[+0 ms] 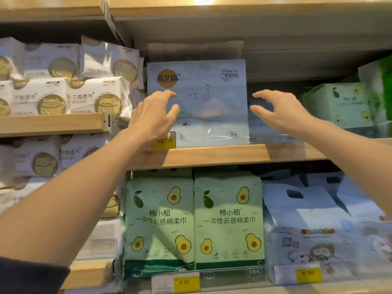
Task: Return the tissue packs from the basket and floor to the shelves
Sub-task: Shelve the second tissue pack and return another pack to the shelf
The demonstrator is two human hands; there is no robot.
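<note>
Wooden shelf (212, 154) ahead carries the blue tissue pack (203, 102), upright at its front edge. My left hand (154, 115) and right hand (280, 113) flank it, fingers loose, gripping nothing. I judge a stray nudge could tip it forward.

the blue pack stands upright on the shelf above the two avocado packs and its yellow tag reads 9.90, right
Only the price is wrong: in the head view the yellow tag by the blue pack reads 10.90. The pack does stand upright on the shelf above the two avocado packs.
</note>
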